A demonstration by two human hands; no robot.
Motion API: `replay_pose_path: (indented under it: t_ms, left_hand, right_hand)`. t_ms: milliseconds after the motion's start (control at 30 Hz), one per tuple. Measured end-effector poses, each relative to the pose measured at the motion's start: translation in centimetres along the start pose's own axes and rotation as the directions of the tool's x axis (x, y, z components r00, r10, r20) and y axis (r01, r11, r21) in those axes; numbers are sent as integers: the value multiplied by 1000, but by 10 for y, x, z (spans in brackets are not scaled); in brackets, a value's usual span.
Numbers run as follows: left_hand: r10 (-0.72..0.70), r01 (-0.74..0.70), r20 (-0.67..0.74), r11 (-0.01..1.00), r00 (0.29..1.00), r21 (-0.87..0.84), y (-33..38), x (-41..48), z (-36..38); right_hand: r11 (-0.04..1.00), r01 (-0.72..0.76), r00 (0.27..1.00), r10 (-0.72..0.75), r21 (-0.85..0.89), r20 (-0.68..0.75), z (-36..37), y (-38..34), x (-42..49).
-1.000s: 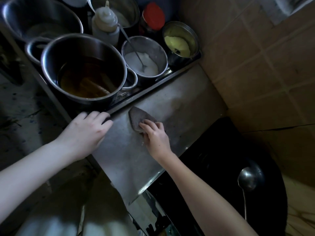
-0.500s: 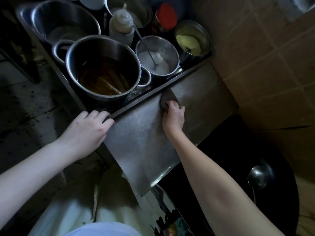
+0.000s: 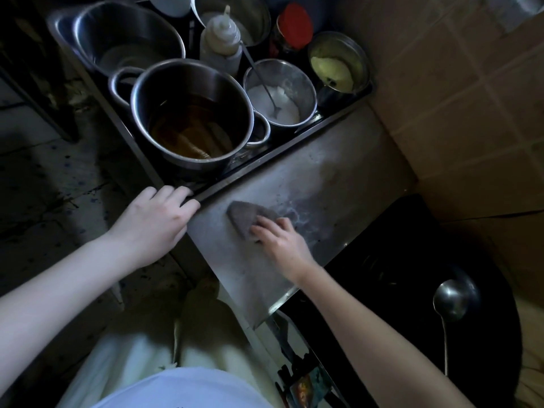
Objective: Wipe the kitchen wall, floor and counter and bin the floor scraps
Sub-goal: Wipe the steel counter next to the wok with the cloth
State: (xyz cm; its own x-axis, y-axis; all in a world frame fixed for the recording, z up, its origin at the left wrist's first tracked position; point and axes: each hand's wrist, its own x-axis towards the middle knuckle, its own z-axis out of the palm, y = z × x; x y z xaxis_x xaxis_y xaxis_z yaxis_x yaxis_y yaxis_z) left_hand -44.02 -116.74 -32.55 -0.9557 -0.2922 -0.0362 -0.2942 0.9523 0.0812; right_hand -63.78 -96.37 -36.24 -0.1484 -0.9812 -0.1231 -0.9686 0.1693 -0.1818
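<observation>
A stainless steel counter [image 3: 318,178] runs diagonally through the middle of the head view, smeared with wet streaks. My right hand [image 3: 279,242] presses a grey cloth [image 3: 244,217] flat on the counter with spread fingers. The far tip of the cloth sticks out beyond my fingers. My left hand [image 3: 153,222] rests on the counter's left edge, fingers laid over the rim. The tiled wall [image 3: 459,92] rises at the right. Dark speckled floor [image 3: 47,201] lies at the left.
A tray behind the counter holds a large pot of brown liquid [image 3: 191,122], a steel bowl [image 3: 126,36], a squeeze bottle [image 3: 220,42], a pot of white powder with a spoon [image 3: 279,95], a yellow-filled tin [image 3: 338,66] and a red-lidded jar [image 3: 294,25]. A ladle [image 3: 453,301] lies in a black wok.
My right hand slid the cloth up to the counter's far edge by the tray, then back toward me and to the left. My left hand stayed on the counter edge.
</observation>
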Motion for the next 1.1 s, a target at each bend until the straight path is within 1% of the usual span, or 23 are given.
replay_pose_path:
  t_ms: [67, 100, 133, 200, 267, 300, 333, 367, 433, 533, 600, 700, 733, 767, 800, 833, 900, 1000, 1033, 1100]
  left_hand:
    - [-8, 8, 7, 1000, 1000, 4, -1, -2, -2]
    - [-9, 9, 15, 1000, 1000, 6, -1, -3, -3]
    - [-9, 9, 22, 1000, 1000, 9, -2, -4, -4]
    - [-7, 7, 33, 1000, 999, 17, -2, -7, -6]
    - [-10, 9, 44, 1000, 999, 26, -2, -9, -8]
    - [-11, 10, 47, 1000, 999, 28, -1, -9, -10]
    - [-11, 9, 46, 1000, 999, 27, -1, -9, -11]
    - [-8, 7, 46, 1000, 999, 25, 0, -9, -12]
    - [0, -1, 50, 1000, 999, 26, 1, -8, -15]
    - [7, -9, 50, 999, 999, 32, 3, -6, -17]
    - [13, -15, 52, 999, 999, 33, 4, -6, -17]
    - [24, -26, 57, 999, 998, 34, 6, -4, -18]
    - [29, -31, 58, 999, 998, 34, 6, -3, -18]
    - [34, -35, 59, 999, 998, 32, 7, -3, -19]
    - [37, -39, 60, 999, 997, 29, 8, -2, -19]
    - [40, -42, 62, 999, 997, 27, 9, -1, -19]
    - [47, -49, 65, 998, 997, 25, 13, 2, -19]
    - [65, -67, 68, 997, 996, 26, 17, 4, -19]
    - [72, -74, 70, 997, 995, 27, 19, 5, -19]
    - [86, -88, 72, 996, 994, 22, 21, 7, -18]
  right_hand:
    - [988, -146, 987, 150, 56, -58, -6, 23, 0]
    - [965, -245, 963, 254, 93, -88, -9, 33, 3]
    - [928, -349, 925, 363, 128, -112, -12, 40, 8]
    - [821, -537, 813, 565, 195, -140, -15, 48, 23]
    - [713, -656, 702, 697, 247, -145, -15, 41, 41]
    - [685, -681, 673, 725, 259, -149, -14, 32, 49]
    - [680, -685, 667, 730, 263, -149, -13, 21, 55]
    - [693, -672, 683, 716, 261, -142, -11, 9, 60]
    - [751, -611, 756, 648, 250, -98, -5, -19, 61]
    - [852, -486, 868, 496, 194, -2, 8, -59, 48]
    - [913, -375, 926, 379, 159, 6, 14, -80, 32]
    - [965, -204, 972, 220, 164, -85, 18, -89, 0]
    - [975, -160, 980, 175, 154, -93, 19, -85, -9]
    - [981, -133, 986, 146, 141, -86, 19, -78, -17]
    - [981, -136, 987, 146, 137, -70, 18, -69, -22]
    - [974, -175, 981, 184, 143, -54, 16, -58, -26]
    - [927, -330, 939, 342, 178, -42, 11, -35, -32]
    - [813, -544, 810, 574, 208, -123, 2, 0, -40]
    - [768, -598, 758, 635, 228, -150, 0, 11, -42]
    - [676, -687, 662, 733, 266, -153, -3, 21, -42]
